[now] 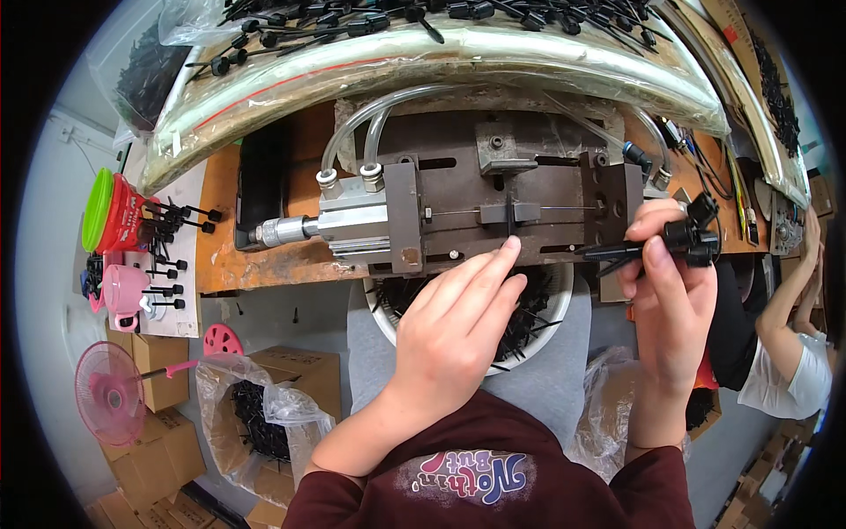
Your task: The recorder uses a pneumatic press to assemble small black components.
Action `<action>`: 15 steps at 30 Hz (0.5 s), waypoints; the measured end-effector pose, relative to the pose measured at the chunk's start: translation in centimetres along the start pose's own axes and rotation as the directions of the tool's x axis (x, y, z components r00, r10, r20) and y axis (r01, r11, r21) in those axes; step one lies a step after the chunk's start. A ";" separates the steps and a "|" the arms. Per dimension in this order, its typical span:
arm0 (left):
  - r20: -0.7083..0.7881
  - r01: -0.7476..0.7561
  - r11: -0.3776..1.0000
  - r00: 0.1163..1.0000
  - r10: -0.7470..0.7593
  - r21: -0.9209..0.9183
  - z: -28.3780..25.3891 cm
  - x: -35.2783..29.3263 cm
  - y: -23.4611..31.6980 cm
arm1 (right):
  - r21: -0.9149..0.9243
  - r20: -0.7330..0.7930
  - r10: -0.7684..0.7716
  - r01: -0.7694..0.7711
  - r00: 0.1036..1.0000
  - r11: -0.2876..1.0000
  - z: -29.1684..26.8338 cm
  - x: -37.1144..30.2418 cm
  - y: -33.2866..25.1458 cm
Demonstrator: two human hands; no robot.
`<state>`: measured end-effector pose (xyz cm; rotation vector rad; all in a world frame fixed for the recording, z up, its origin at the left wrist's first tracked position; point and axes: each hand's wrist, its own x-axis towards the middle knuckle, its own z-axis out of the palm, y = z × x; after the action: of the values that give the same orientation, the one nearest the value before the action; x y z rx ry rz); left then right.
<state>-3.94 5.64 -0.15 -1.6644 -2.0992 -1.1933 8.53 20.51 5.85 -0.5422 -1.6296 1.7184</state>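
My left hand point(454, 326) reaches over the front edge of a dark metal fixture point(546, 150). Its fingers are stretched out, and the index fingertip meets the lower end of a thin black plastic piece point(509, 216) standing across the fixture's small centre blocks point(526, 212). The left thumb is hidden. At the fixture's right end, my right hand point(665, 291) is closed around several black plastic parts point(687, 236) with round heads and slim stems, which point left. A silver air cylinder point(352, 219) is mounted at the fixture's left end.
Below the fixture, a white basin point(564, 304) of black parts sits on my lap. More black parts point(423, 18) lie on a plastic-covered surface behind. Clear hoses point(374, 128) arch over the fixture. Pink cups point(126, 286) and a pink fan point(110, 392) stand left. Another person's arm point(787, 300) shows right.
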 end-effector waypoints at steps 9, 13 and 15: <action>0.069 -0.013 0.989 0.998 0.002 0.145 0.3 1.4 0.0 | -0.335 -0.066 -0.171 0.140 0.983 0.932 -0.8 -1.3 0.9; 0.081 0.006 0.987 0.997 -0.019 0.159 0.3 1.3 0.0 | -0.443 -0.026 -0.302 0.260 0.953 0.858 -1.1 -1.7 1.6; 0.097 0.017 0.985 0.995 -0.034 0.173 0.2 1.4 0.1 | -0.489 0.006 -0.375 0.330 0.927 0.808 -1.1 -1.9 1.9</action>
<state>-4.24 6.80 0.61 -1.6543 -2.2187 -0.9237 10.22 19.98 3.59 -0.4953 -1.9576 0.9956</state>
